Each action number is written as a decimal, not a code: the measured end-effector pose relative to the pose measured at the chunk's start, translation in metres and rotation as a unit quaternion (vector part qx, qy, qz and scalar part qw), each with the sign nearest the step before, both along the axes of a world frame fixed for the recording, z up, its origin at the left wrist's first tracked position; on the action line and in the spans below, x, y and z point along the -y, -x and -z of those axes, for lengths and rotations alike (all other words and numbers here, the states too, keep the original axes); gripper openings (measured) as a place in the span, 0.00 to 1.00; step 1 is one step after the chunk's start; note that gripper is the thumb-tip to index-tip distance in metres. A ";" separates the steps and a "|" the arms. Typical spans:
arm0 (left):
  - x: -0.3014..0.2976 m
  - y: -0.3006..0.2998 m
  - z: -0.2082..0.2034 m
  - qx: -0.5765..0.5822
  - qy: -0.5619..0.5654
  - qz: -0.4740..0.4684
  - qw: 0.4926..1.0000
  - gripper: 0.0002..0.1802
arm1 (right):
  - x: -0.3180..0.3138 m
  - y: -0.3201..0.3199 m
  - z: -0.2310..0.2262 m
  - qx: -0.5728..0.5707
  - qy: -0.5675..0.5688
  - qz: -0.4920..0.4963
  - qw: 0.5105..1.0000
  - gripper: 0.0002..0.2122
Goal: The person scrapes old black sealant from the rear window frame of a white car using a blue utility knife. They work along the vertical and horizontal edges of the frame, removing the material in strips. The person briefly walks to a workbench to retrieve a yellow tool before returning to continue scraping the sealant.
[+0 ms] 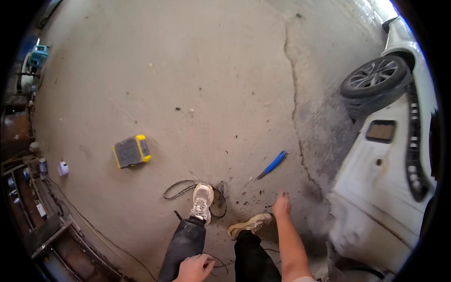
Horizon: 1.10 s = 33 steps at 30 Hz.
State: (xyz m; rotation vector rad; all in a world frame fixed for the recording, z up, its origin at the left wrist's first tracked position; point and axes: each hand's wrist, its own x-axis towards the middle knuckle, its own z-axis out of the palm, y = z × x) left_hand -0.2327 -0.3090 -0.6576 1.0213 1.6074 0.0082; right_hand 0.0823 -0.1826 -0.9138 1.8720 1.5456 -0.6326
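Observation:
My left hand (195, 268) hangs in front of my left trouser leg. Its fingers are loosely bent, a gap shows beside the thumb, and nothing is seen in it. Farther out, my right hand (282, 205) is stretched forward over the floor, beyond my right shoe (250, 224). Motion smears its fingers. Nearest to it lies a blue-handled tool (275, 162) with a dark, narrow end, apart from the hand. A thin dark strap or belt (180, 186) loops on the floor around my left shoe (202, 202).
On the right stands a pale car body (361, 164) with a wheel (374, 75) and bare panels. A black-and-yellow case (131, 151) lies on the cracked concrete floor (211, 61). Metal framing (51, 237), a white roll (63, 168) and a cable (89, 224) are at left.

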 end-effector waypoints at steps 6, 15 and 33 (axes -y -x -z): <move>-0.052 0.012 0.008 0.005 -0.088 -0.035 0.995 0.09 | -0.072 0.007 0.133 0.042 -0.184 -0.208 0.960 0.25; -0.057 0.005 -0.001 0.002 -0.042 -0.092 0.995 0.11 | -0.064 -0.012 0.154 -0.014 -0.140 -0.328 0.934 0.09; 0.005 0.007 -0.217 -0.033 -0.231 -0.061 0.971 0.15 | 0.049 0.125 -0.530 -0.377 -0.194 0.195 0.885 0.26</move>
